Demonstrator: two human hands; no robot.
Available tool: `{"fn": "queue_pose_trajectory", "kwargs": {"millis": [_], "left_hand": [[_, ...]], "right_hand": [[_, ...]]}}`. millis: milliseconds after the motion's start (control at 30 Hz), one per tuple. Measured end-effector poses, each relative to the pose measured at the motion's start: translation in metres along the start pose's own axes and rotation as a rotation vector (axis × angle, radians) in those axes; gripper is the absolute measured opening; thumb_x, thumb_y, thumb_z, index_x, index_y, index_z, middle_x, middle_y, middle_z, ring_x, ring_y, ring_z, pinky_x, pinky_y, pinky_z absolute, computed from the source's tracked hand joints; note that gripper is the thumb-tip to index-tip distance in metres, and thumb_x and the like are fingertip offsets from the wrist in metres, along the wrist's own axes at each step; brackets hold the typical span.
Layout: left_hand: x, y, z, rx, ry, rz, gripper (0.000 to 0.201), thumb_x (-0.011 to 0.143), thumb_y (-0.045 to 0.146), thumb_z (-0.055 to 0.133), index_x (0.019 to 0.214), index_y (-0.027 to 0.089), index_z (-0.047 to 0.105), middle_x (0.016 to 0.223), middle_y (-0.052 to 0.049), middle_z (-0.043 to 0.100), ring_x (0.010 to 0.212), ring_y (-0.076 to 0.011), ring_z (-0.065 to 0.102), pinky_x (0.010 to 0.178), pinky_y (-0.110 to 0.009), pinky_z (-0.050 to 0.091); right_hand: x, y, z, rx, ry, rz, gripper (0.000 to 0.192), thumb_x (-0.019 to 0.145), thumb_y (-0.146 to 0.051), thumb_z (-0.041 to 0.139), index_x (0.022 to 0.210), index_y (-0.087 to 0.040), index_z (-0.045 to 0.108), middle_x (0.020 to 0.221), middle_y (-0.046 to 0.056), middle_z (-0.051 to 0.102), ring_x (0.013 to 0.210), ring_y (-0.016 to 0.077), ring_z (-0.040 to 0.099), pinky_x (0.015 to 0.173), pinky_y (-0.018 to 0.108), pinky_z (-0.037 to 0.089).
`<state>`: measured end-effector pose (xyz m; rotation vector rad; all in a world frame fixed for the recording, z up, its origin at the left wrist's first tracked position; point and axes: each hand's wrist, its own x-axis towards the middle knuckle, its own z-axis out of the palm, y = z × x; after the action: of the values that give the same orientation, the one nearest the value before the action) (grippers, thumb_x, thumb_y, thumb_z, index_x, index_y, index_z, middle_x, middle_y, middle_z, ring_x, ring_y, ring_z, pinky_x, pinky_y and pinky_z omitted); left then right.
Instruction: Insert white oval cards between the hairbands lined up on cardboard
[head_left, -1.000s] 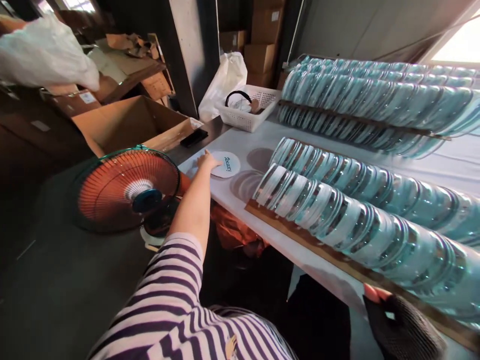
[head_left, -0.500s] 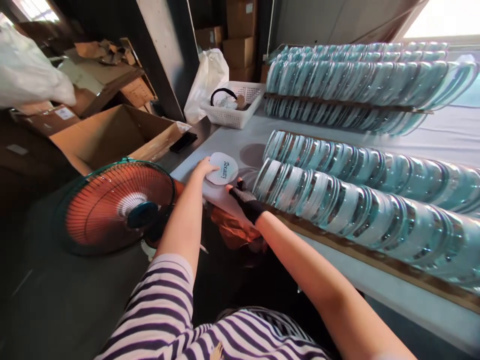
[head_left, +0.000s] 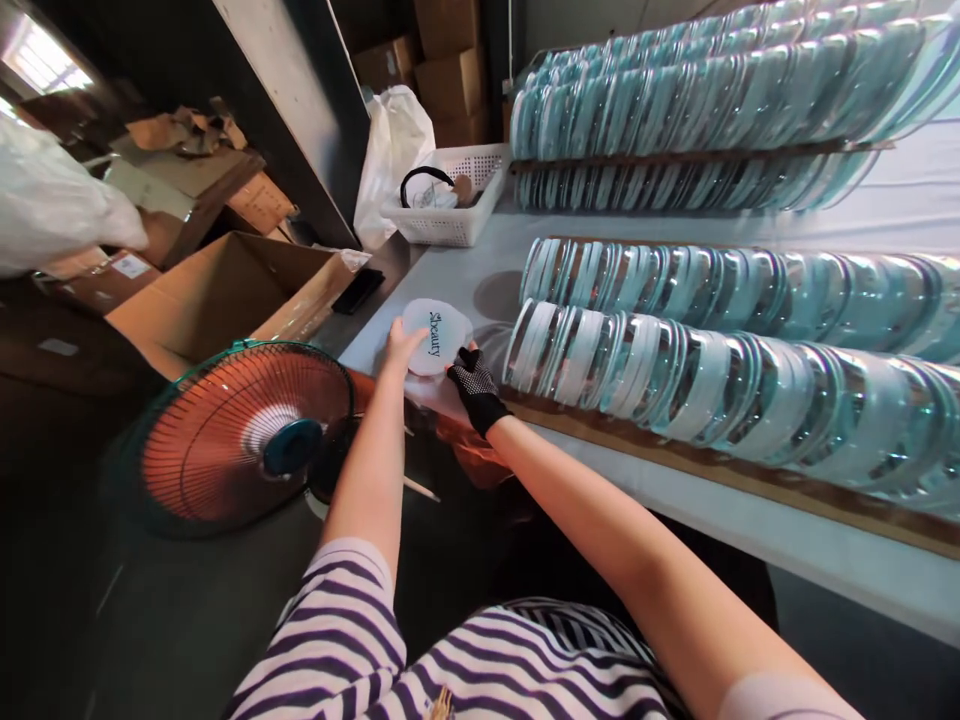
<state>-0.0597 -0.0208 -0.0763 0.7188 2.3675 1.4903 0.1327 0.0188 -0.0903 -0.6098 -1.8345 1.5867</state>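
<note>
A round pale disc (head_left: 435, 345) with dark "beauty" lettering lies at the near left corner of the table. My left hand (head_left: 405, 345), bare, grips its left edge, thumb over the top face. On the opposite edge is my right hand (head_left: 476, 385), in a black fingerless glove, with fingertips closed on the rim. The undersides of both hands' grips are hidden. Just right of my gloved hand begins the nearest row of clear, blue-tinted round discs (head_left: 645, 365), standing on edge in a wooden rack (head_left: 600, 428).
More disc rows (head_left: 697, 100) stand farther back on the table. A white perforated basket (head_left: 439, 228) holds a black band and small items. Left are a dark phone-like object (head_left: 358, 291), an open cardboard box (head_left: 217, 290) and a fan (head_left: 247, 440) with a green rim.
My right hand has closed in from beside the disc onto its right edge. My left hand keeps its hold, with its thumb still on top. The camera view has shifted slightly.
</note>
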Motion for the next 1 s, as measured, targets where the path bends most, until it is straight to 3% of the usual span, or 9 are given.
{"fn": "queue_pose_trajectory", "kwargs": {"millis": [100, 233, 367, 533, 700, 800, 1000], "left_hand": [[-0.013, 0.003, -0.002, -0.159, 0.083, 0.025, 0.043, 0.088, 0.027, 0.06, 0.128, 0.017, 0.049, 0.13, -0.013, 0.065, 0.112, -0.0188, 0.066, 0.098, -0.032, 0.053], [-0.052, 0.009, 0.005, -0.599, 0.207, 0.001, 0.053, 0.086, 0.03, 0.06, 0.136, 0.019, 0.046, 0.13, -0.014, 0.065, 0.111, -0.0253, 0.068, 0.091, -0.04, 0.057], [-0.1, 0.006, 0.015, -0.766, 0.207, 0.064, 0.062, 0.086, 0.03, 0.057, 0.145, 0.027, 0.038, 0.138, -0.012, 0.06, 0.12, -0.0259, 0.063, 0.096, -0.043, 0.056], [-0.121, 0.007, 0.011, -0.771, 0.343, 0.119, 0.078, 0.076, 0.018, 0.057, 0.149, 0.032, 0.033, 0.153, -0.007, 0.045, 0.135, -0.0249, 0.051, 0.108, -0.042, 0.048], [-0.122, 0.01, 0.014, -0.591, 0.494, 0.106, 0.067, 0.072, 0.012, 0.049, 0.138, 0.024, 0.048, 0.148, -0.007, 0.05, 0.14, -0.0248, 0.045, 0.114, -0.038, 0.04], [-0.121, 0.006, 0.018, -0.569, 0.496, 0.149, 0.066, 0.07, 0.013, 0.047, 0.136, 0.023, 0.048, 0.143, -0.009, 0.054, 0.134, -0.0246, 0.051, 0.109, -0.038, 0.044], [-0.119, -0.005, 0.02, -0.574, 0.434, 0.17, 0.035, 0.068, 0.021, 0.05, 0.101, 0.019, 0.06, 0.105, -0.007, 0.066, 0.11, -0.026, 0.063, 0.102, -0.041, 0.049]], "right_hand": [[0.001, 0.002, 0.01, 0.071, 0.052, 0.077, 0.057, 0.091, -0.044, 0.062, 0.139, -0.015, 0.049, 0.131, 0.013, 0.062, 0.116, 0.0221, 0.06, 0.103, 0.043, 0.049], [0.001, 0.0, 0.02, 0.184, 0.128, 0.125, 0.077, 0.077, -0.029, 0.068, 0.147, -0.013, 0.037, 0.147, 0.018, 0.049, 0.127, 0.0228, 0.055, 0.11, 0.04, 0.044], [-0.006, -0.015, 0.01, 0.094, 0.109, -0.061, 0.053, 0.08, -0.013, 0.049, 0.133, -0.019, 0.051, 0.129, 0.009, 0.064, 0.118, 0.0211, 0.06, 0.107, 0.042, 0.048], [-0.016, -0.032, -0.015, -0.203, 0.003, -0.327, 0.055, 0.081, -0.005, 0.036, 0.128, -0.021, 0.059, 0.126, 0.007, 0.066, 0.117, 0.0199, 0.061, 0.105, 0.038, 0.05], [-0.023, -0.018, -0.017, -0.306, 0.029, -0.43, 0.062, 0.082, -0.01, 0.041, 0.142, -0.016, 0.049, 0.135, 0.013, 0.059, 0.129, 0.0244, 0.053, 0.113, 0.045, 0.044], [-0.025, -0.009, -0.013, -0.286, 0.102, -0.39, 0.067, 0.084, -0.019, 0.047, 0.15, -0.015, 0.039, 0.144, 0.016, 0.051, 0.136, 0.0285, 0.046, 0.117, 0.051, 0.038], [-0.026, -0.007, -0.014, -0.315, 0.11, -0.482, 0.071, 0.083, -0.023, 0.048, 0.152, -0.015, 0.033, 0.149, 0.017, 0.045, 0.141, 0.0284, 0.04, 0.119, 0.051, 0.036]]}}
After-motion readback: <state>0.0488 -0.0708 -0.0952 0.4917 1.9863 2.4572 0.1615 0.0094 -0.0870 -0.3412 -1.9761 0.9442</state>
